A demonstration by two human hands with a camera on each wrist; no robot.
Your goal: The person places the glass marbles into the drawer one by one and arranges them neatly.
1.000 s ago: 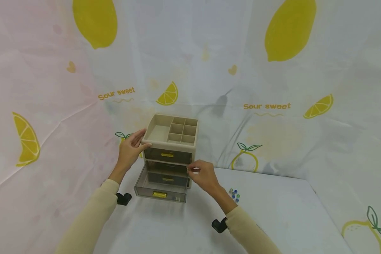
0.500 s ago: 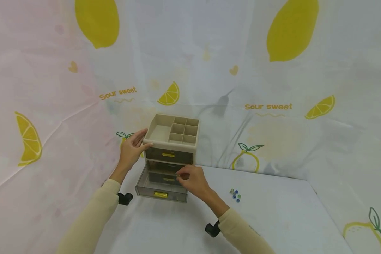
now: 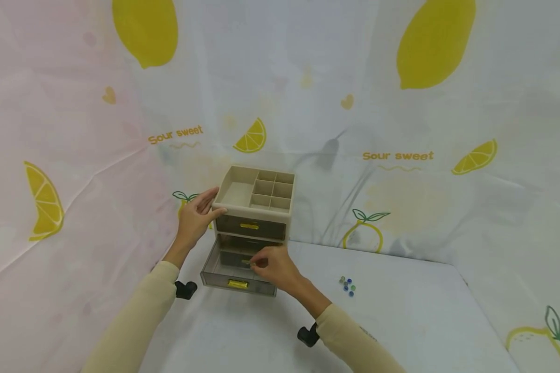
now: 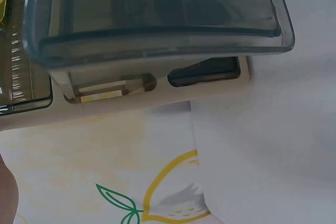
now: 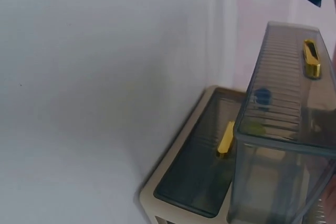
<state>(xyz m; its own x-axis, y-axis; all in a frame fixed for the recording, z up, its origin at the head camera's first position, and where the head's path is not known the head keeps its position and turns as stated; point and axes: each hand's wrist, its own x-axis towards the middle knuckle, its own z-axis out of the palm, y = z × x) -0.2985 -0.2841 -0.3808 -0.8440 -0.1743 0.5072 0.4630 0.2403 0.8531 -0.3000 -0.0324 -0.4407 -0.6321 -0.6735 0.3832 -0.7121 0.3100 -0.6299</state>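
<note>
A beige desktop drawer organizer (image 3: 250, 211) stands on the white table. Its middle drawer (image 3: 231, 282), smoky and see-through with a gold handle, is pulled out. My left hand (image 3: 193, 221) rests on the organizer's upper left corner, thumb on the front rim and fingers along the side. Over the pulled-out drawer, my right hand (image 3: 276, 267) pinches a tiny thing, apparently a marble, mostly hidden by the fingertips. Through the drawer's clear wall, the right wrist view gives a blue blob (image 5: 262, 97) and a green blob (image 5: 254, 128), which look like marbles.
Several glass marbles (image 3: 347, 286) lie on the table (image 3: 401, 321) to the right of the organizer. The top drawer (image 3: 250, 226) is closed. A sectioned tray (image 3: 238, 192) forms the organizer's top. Lemon-printed cloth (image 3: 308, 103) hangs behind and at the sides.
My right hand has moved left and slightly down, from the organizer's right edge to above the open drawer, fingers still pinched. The left hand stays at the corner.
</note>
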